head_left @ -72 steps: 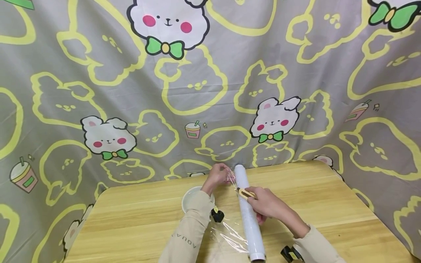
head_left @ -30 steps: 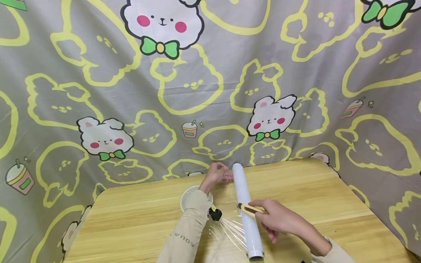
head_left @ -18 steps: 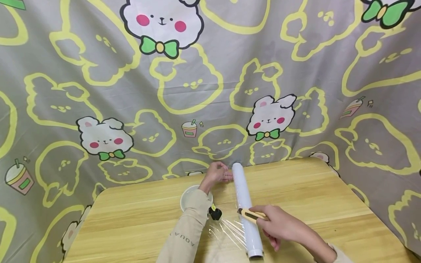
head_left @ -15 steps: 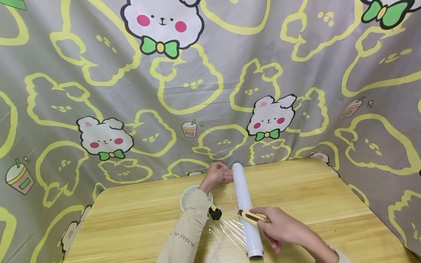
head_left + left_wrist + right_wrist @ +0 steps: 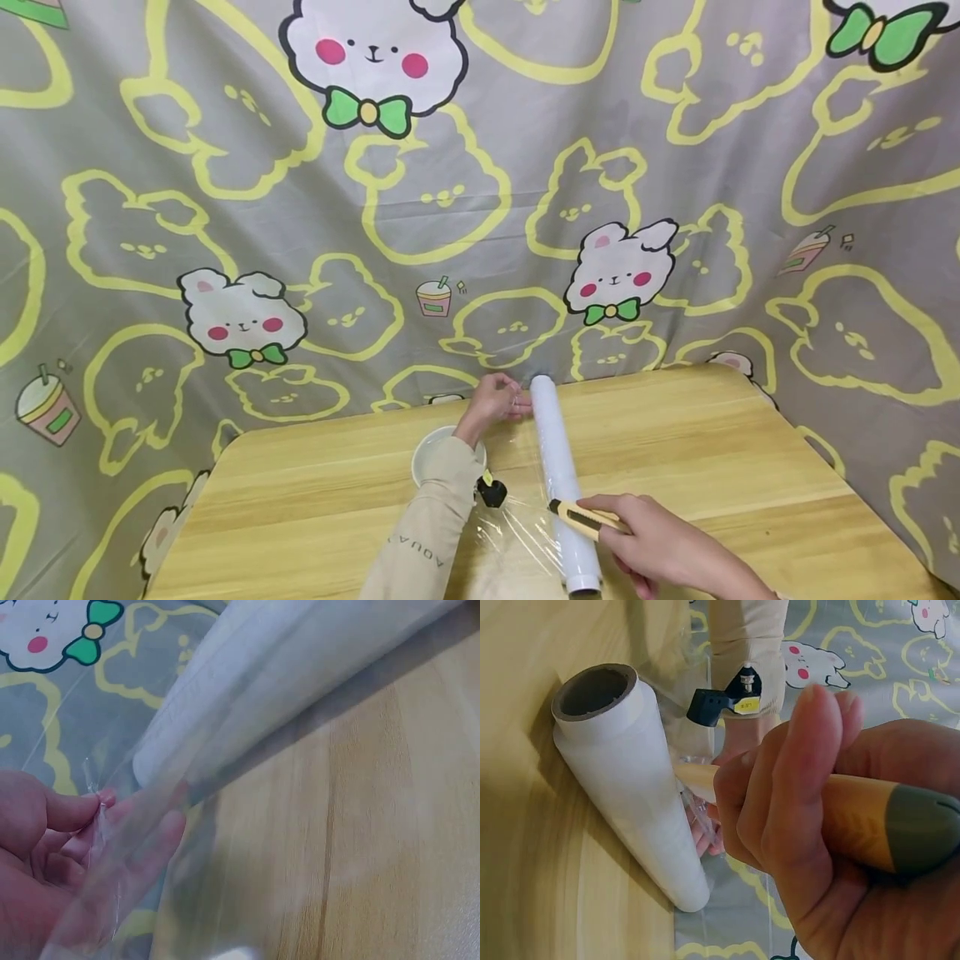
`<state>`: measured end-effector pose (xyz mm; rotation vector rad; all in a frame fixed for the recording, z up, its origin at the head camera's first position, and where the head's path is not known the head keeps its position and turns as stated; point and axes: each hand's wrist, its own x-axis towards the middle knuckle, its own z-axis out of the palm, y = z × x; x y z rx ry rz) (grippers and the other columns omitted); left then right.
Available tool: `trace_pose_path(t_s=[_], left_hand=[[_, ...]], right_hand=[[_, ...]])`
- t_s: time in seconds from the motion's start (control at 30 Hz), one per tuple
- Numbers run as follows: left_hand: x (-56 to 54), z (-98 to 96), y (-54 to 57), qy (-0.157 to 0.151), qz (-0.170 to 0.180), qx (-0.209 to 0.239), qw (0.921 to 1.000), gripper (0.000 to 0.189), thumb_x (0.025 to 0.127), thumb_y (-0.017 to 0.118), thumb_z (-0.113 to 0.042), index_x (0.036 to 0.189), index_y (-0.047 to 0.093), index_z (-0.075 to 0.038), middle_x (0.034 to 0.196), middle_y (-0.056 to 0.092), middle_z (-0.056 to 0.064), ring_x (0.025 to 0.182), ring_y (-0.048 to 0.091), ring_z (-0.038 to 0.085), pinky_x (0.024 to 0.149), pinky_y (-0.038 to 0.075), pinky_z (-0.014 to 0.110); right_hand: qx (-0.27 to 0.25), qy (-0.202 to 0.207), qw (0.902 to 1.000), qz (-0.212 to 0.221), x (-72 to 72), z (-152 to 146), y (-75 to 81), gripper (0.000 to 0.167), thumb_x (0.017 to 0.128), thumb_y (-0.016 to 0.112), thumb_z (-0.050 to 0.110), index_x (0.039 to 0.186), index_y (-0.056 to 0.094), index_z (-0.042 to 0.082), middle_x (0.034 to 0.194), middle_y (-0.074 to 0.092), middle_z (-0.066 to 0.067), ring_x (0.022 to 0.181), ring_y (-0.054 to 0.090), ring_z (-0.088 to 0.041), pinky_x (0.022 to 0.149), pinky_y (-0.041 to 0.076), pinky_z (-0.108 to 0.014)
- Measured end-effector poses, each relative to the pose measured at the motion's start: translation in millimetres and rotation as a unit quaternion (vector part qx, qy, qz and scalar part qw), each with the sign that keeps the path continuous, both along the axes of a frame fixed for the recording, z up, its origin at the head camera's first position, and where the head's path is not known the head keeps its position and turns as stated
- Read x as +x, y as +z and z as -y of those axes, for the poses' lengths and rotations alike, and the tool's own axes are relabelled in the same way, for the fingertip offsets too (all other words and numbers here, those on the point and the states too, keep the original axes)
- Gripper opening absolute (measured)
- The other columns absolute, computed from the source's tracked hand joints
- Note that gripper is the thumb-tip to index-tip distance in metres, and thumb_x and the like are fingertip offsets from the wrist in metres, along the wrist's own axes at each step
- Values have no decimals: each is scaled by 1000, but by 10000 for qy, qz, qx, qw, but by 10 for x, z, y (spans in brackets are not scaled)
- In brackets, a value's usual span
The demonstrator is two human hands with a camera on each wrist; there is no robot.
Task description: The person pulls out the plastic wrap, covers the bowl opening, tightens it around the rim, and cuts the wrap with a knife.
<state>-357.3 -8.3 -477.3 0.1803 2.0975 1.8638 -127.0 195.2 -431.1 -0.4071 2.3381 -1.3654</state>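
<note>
A: Head view: report the roll's position.
B: The white roll (image 5: 561, 475) lies on the table (image 5: 300, 500), its far end at the far edge. Clear film (image 5: 525, 529) spreads on its left side.
A: And the hands?
B: The left hand (image 5: 495, 400) is at the far edge, beside that end. The right hand (image 5: 652, 537) holds a yellow knife (image 5: 592, 523) across the roll. A white bowl (image 5: 427, 458) sits towards the far edge, partly behind the left sleeve (image 5: 420, 525).
A: Left wrist view?
B: Thumb and finger pinch bunched film.
A: Right wrist view?
B: Fingers curl round the knife's handle; blade contact cannot be determined.
</note>
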Motion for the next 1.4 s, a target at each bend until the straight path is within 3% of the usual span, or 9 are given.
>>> trace_pose_path(t_s=[0.23,0.47,0.57,0.83,1.07,1.3,1.4], left_hand=[[-30,10,-33,-48,-33,31,10000,19,105,46,-1,111,55,15,101,71,34,94,73,43,74,63,41],[-19,2,-26,-69,-19,52,10000,21,105,45,-1,111,55,17,100,70,35,93,73,43,71,64,38],[-18,-2,-21,-72,14,63,10000,19,105,45,-1,110,55,16,100,70,35,93,74,42,71,64,38],[-33,0,-16,-98,29,33,9999,22,106,45,-2,114,54,16,103,70,36,94,73,43,76,63,43],[-20,8,-12,-86,-16,36,10000,22,106,45,-1,111,54,17,102,70,36,95,73,44,76,63,44],[-31,13,-12,-154,83,229,9996,21,104,45,2,114,51,20,104,67,40,98,70,48,84,61,50],[-35,13,-2,-169,67,195,9996,22,104,45,2,114,51,20,104,68,39,98,71,47,84,61,49]], right_hand=[[57,62,9999,89,65,-4,-7,45,101,51,9,145,54,0,47,50,6,39,46,-8,38,34,-19],[210,208,9985,-455,99,7,-36,40,103,54,11,140,58,-3,53,45,14,44,39,0,42,37,-21],[272,292,9972,-631,122,5,-54,39,102,56,10,137,59,-5,60,44,15,49,39,0,49,41,-22],[30,485,9976,-496,197,-2,-79,45,95,54,5,138,56,-9,64,49,16,53,42,1,48,37,-18],[124,625,9933,-960,234,-28,-148,44,92,55,2,133,58,-13,66,42,21,53,36,5,48,35,-15],[369,867,9889,-1145,257,-110,-313,46,92,54,5,135,57,-12,62,32,23,49,27,6,47,34,-17],[345,937,9882,-1160,233,-187,-522,46,93,55,6,137,57,-8,62,33,23,49,29,7,45,35,-18]])
